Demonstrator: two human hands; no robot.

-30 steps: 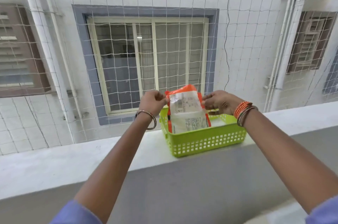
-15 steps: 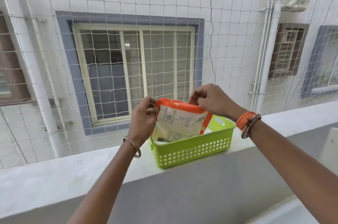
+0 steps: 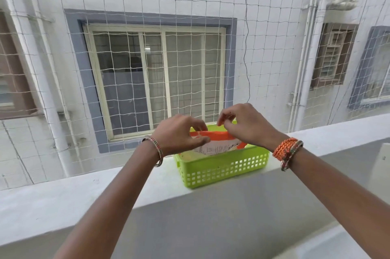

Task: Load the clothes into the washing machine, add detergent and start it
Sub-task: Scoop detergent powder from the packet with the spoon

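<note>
— Head view: which way does the detergent pouch (image 3: pixel 219 146) run?

— Its long axis goes left to right, along the green basket (image 3: pixel 223 169) that holds it. The orange top edge faces up and leans slightly toward the far wall; the printed white face looks toward the near side.

— And where does it sit against the hands?

— Directly beneath both. The left hand (image 3: pixel 179 135) is at the pouch's left end, thumb under the orange edge and fingers curled over it, so it grips that corner. The right hand (image 3: pixel 247 124) is above the right half, fingertips bunched in a pinch at the top edge; whether they actually touch the pouch is hard to tell.

— Where is the basket?

— On the white ledge (image 3: pixel 84 197), right of centre, in front of the netting (image 3: pixel 147 68) and a barred window (image 3: pixel 156 81).
</note>
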